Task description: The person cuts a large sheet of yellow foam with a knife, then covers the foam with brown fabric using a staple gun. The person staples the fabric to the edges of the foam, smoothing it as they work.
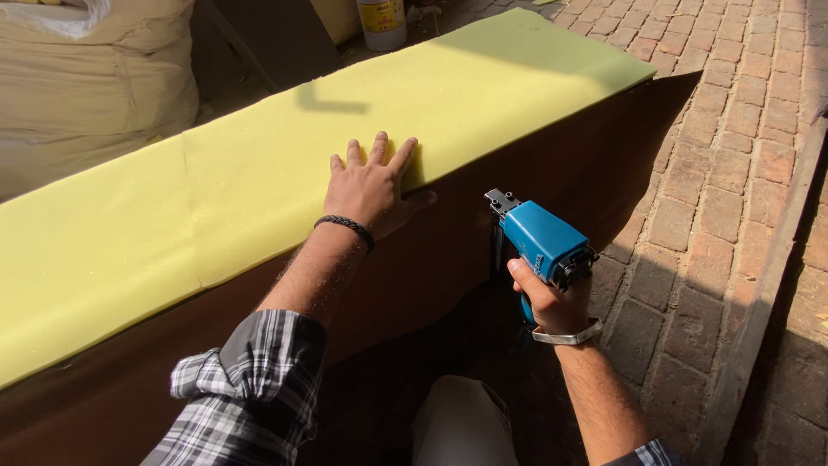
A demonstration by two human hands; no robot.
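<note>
A long slab of yellow foam (pixel 259 164) lies along the top of a dark brown panel (pixel 448 250). My left hand (pixel 371 185) presses flat on the foam at its front edge, fingers spread, with the thumb over the brown side. A black braided band circles that wrist. My right hand (pixel 552 302) grips the handle of a blue pneumatic staple gun (pixel 539 237). Its nose points up and left, close to the brown panel, just right of my left thumb. A metal bracelet sits on my right wrist.
Brick paving (pixel 724 129) runs along the right. A wooden beam (pixel 776 267) lies on it at the far right. A large beige sack (pixel 95 78) stands at the back left, and a white and yellow container (pixel 381 22) at the back. My knee (pixel 461 423) shows below.
</note>
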